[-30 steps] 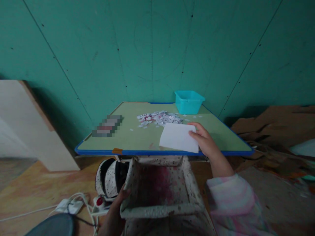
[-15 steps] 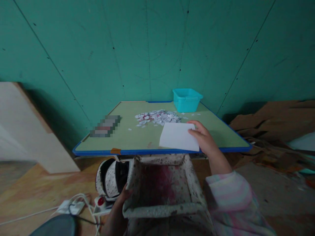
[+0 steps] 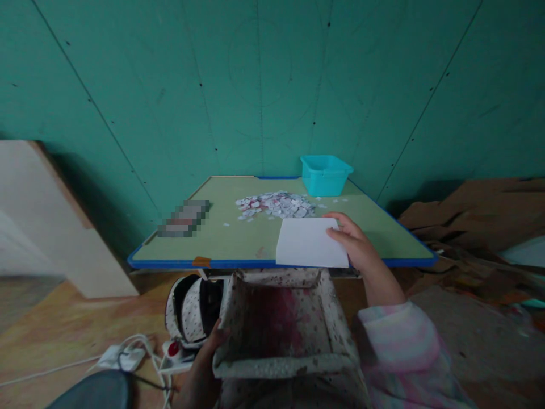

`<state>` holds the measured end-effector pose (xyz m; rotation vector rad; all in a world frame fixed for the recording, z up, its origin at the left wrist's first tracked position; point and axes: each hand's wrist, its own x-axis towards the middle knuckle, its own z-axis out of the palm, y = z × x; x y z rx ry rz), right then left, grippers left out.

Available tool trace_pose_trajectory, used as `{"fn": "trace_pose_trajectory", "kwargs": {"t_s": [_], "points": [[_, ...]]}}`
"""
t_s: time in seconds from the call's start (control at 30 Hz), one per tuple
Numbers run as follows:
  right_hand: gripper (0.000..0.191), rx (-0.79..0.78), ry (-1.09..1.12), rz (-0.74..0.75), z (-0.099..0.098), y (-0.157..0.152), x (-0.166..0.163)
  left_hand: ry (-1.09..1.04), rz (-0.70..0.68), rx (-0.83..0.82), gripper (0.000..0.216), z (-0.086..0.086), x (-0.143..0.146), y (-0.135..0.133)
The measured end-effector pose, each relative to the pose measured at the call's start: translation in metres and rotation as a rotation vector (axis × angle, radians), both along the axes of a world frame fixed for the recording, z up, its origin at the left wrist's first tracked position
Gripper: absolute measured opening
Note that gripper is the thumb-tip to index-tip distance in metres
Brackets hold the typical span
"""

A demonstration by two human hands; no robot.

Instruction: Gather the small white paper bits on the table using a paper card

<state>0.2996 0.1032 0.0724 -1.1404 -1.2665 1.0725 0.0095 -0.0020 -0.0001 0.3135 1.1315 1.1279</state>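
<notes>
A flat white sheet of card or paper [image 3: 310, 243] is pinched at its right side by my right hand [image 3: 349, 238], thumb on top. It is held over the table's front edge. Just beyond it lies a heap of small white paper pieces [image 3: 276, 203], some with reddish marks. Below the table edge sits a cloth-lined bin [image 3: 285, 366], stained pink inside. My left hand [image 3: 213, 343] grips the left side of this bin, its fingers partly hidden by the rim.
On the pale green table [image 3: 204, 244] with blue edging, a turquoise plastic basket [image 3: 326, 176] stands at the back right. A blurred flat object [image 3: 185, 218] lies at the left. A spotted bag [image 3: 193, 309] and power strip [image 3: 121, 359] are on the floor; cardboard [image 3: 477, 204] lies right.
My right hand has lowered the white sheet slightly, towards the table's front edge. The view has shifted a little. My left hand stays on the bin.
</notes>
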Motion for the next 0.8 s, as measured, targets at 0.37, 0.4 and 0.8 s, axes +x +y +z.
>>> {"fn": "trace_pose_trajectory", "kwargs": {"t_s": [0.37, 0.4, 0.8], "points": [[0.040, 0.032, -0.019, -0.095, 0.003, 0.012, -0.011, -0.197, -0.072, -0.070, 0.052, -0.025, -0.007, 0.005], [0.039, 0.032, -0.023, -0.110, 0.004, 0.013, -0.014, -0.200, -0.058, -0.069, 0.052, -0.025, -0.007, 0.005], [0.039, 0.037, -0.078, -0.032, 0.001, 0.014, -0.020, -0.211, -0.008, -0.058, 0.044, -0.019, -0.003, 0.004]]}}
